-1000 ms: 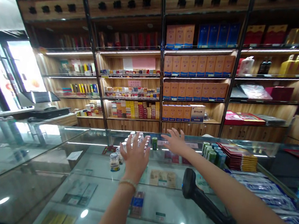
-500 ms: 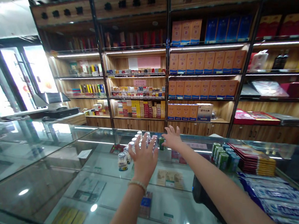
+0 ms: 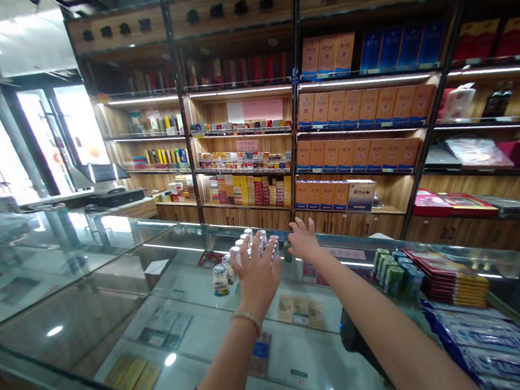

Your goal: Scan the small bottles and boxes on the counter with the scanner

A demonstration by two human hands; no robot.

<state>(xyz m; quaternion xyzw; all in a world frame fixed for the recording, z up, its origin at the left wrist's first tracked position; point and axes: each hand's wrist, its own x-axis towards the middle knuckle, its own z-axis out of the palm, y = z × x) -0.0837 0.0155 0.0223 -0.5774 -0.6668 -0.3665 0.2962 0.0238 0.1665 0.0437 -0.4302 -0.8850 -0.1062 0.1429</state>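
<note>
My left hand [image 3: 257, 271], with a beaded bracelet on the wrist, reaches over the glass counter with its fingers spread. Just beyond and beside those fingers stands a cluster of small white-capped bottles [image 3: 221, 280], partly hidden by the hand. To its right, my right hand [image 3: 304, 239] is stretched out with the fingers apart and slightly curled. A small green can [image 3: 287, 253] stands at the right end of the cluster, close by the right thumb. Whether the thumb touches the can I cannot tell.
Further right on the counter [image 3: 210, 325] are green and blue cans [image 3: 392, 278], stacked red and gold packets [image 3: 440, 277] and blue-white packages [image 3: 494, 346]. A black device [image 3: 351, 332] sits under my right forearm. Shelves of orange boxes [image 3: 356, 152] stand behind.
The whole view has shifted slightly, so the counter and shelves appear a little further right. Both hands keep nearly the same pose beside the bottles and the green can.
</note>
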